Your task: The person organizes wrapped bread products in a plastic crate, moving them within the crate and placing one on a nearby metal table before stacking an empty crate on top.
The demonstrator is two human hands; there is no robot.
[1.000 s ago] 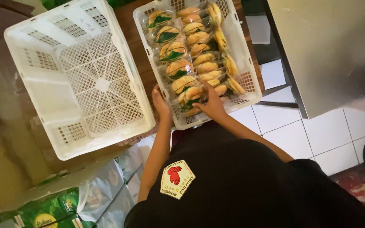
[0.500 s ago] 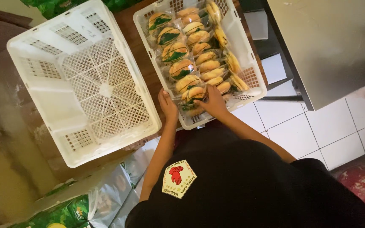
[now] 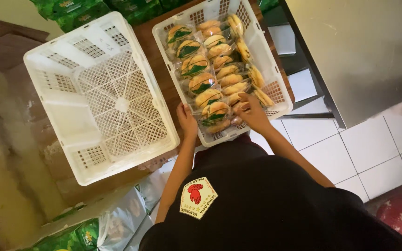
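Observation:
A white plastic crate (image 3: 275,88) sits on a brown wooden surface, filled with rows of clear-wrapped buns (image 3: 212,65), some with green filling. My left hand (image 3: 187,122) grips the crate's near left rim, beside the closest bun packet (image 3: 216,114). My right hand (image 3: 253,114) lies inside the crate's near end, its fingers closed on a wrapped bun in the right-hand row. Both forearms reach forward from my black shirt.
An empty white lattice crate (image 3: 94,100) lies tilted to the left. Green snack bags (image 3: 75,234) and clear plastic sit at lower left, with more green bags (image 3: 77,11) at the top. A grey metal cabinet (image 3: 368,51) stands on the right above white floor tiles (image 3: 373,158).
The view has shifted, so both crates sit lower and further right in the frame. My hands stay at the near end of the bun crate, and the right one has edged slightly further in.

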